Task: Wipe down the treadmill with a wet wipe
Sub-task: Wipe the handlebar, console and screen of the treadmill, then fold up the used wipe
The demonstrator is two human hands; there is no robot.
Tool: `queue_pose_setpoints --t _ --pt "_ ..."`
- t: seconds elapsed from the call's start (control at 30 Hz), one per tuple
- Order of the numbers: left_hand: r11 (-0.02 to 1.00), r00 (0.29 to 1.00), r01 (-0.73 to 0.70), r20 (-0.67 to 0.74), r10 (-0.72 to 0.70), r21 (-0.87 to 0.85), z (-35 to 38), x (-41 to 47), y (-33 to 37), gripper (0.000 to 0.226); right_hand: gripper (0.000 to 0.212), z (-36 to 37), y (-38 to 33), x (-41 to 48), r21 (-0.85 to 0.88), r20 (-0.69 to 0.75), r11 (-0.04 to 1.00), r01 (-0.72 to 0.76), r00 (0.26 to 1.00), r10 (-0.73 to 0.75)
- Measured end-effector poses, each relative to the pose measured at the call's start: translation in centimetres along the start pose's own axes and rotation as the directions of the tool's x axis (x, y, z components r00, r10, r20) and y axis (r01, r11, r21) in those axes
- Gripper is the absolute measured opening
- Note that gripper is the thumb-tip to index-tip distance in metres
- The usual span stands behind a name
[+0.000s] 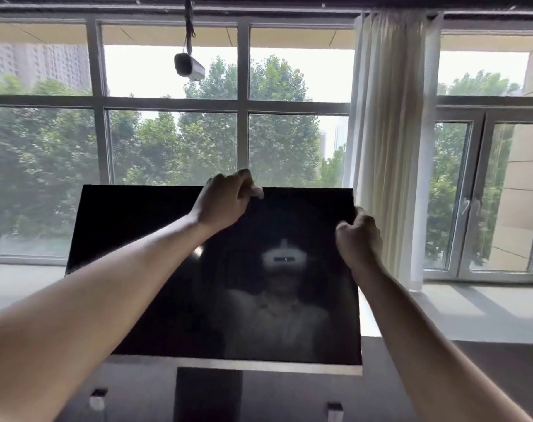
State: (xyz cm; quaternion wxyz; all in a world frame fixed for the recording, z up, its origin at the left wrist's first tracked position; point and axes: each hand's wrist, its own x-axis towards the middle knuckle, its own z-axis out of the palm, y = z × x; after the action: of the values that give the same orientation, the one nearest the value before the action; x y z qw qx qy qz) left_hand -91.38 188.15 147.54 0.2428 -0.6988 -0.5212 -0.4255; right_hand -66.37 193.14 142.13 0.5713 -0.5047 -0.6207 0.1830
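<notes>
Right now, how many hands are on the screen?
2. The left hand holds a wipe at the screen's top edge; the right hand grips its right edge.

Treadmill console stand (209,391) carrying a tilted dark screen (137,239).

Screen propped on a silver lower edge (235,364) above a dark central post. Two small dark-and-white clips (98,399) (334,411) standing on the grey surface either side of the post. Beyond, a pale window sill (472,303) along the glass.
</notes>
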Motion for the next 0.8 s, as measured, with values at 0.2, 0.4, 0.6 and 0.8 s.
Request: queue_pose_setpoints --t 0.2,0.4,0.6,0.8 --pt "0.967 0.974 0.204 -0.13 -0.185 0.154 -4.3 -3.5 -1.2 0.015 0.064 -0.1 -1.3 -2.6 0.05 -0.015 0.999 -0.005 1.0 0.006" --pt "0.903 0.913 0.376 -0.085 -0.4 -0.208 -10.3 -11.1 2.0 0.012 0.029 1.8 -7.1 -10.9 0.199 0.063 0.955 0.221 0.969 -0.237" --pt "0.796 0.843 0.507 -0.003 -0.538 -0.33 -20.9 -24.3 2.7 0.022 0.024 8.2 -15.0 -25.0 0.469 0.611 0.883 0.023 0.714 -0.343" --pt "0.661 0.652 0.712 -0.128 -0.748 -0.238 -35.8 -41.9 3.0 0.013 0.006 14.4 -22.3 -44.6 0.531 0.844 0.813 -0.239 0.232 -0.483"
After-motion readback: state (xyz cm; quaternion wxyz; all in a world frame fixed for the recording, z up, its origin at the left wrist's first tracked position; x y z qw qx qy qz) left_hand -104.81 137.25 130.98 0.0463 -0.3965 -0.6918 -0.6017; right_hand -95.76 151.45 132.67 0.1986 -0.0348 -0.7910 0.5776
